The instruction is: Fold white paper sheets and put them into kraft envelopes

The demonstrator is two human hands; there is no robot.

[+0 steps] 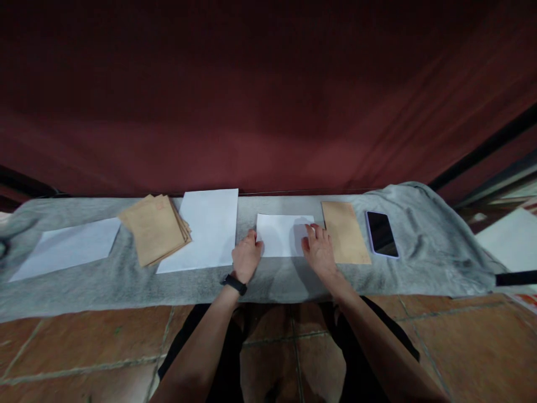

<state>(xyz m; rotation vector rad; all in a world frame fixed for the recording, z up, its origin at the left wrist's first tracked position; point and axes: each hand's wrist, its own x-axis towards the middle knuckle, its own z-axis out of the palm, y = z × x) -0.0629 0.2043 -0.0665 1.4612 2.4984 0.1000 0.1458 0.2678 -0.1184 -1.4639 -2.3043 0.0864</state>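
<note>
A white sheet of paper [280,236], wider than it is deep, lies flat before me on the grey cloth. My left hand [246,256], with a black band on its wrist, is closed at the paper's left edge, thumb and forefinger on that edge. Over the right end of the same paper rests my right hand [319,249], fingers bent and slightly apart, thumb away from the forefinger. A single brown envelope [346,233] lies just right of that hand. To the left, a larger white sheet [210,229] lies partly under a stack of brown envelopes [157,230].
The grey cloth [277,280] covers a long narrow surface against a dark red backdrop [268,112]. Another white paper [69,246] lies at far left. A phone [382,234] with a purple edge lies right of the single envelope. Tiled floor [96,341] shows below.
</note>
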